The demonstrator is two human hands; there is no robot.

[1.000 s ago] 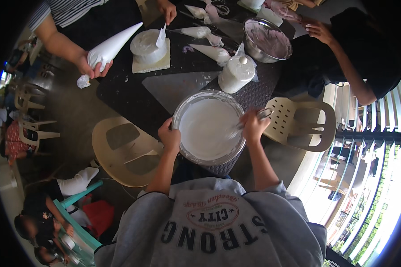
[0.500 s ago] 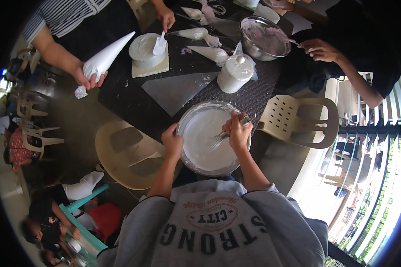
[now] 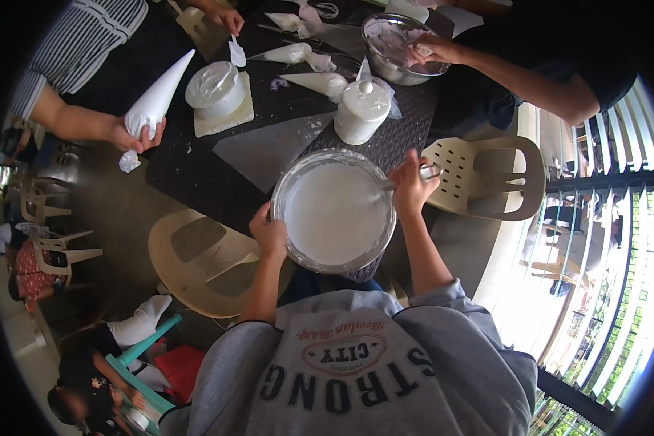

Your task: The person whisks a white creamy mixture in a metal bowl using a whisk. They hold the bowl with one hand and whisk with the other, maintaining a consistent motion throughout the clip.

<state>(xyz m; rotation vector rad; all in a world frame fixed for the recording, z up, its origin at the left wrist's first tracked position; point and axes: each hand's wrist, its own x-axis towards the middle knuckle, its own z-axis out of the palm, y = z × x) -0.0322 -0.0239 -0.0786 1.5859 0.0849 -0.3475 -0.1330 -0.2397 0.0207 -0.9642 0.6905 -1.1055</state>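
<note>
A wide metal bowl (image 3: 318,265) with smooth white cream (image 3: 330,214) in it is in front of me at the table's near edge. My left hand (image 3: 270,232) is closed on the bowl's left rim. A metal whisk (image 3: 430,171) is held in my right hand (image 3: 413,185), its fingers wrapped round the handle. That hand is at the bowl's right rim, and the blurred wires reach just inside. Just beyond the bowl stands a white, cream-covered cylinder (image 3: 361,116) with a small ball on top.
At far left a co-worker grips a filled piping bag (image 3: 160,94) and holds a white spatula (image 3: 237,52) above a round white cake (image 3: 215,89). Another's hand is over a metal bowl (image 3: 407,75) of pinkish cream. Beige chairs (image 3: 517,178) flank the dark table (image 3: 196,171). Several piping bags (image 3: 316,83) lie there.
My right hand has swung the whisk rightward, from inside the cream to the rim. The left co-worker's spatula has risen off the cake; the right co-worker's hand has moved over the pinkish bowl.
</note>
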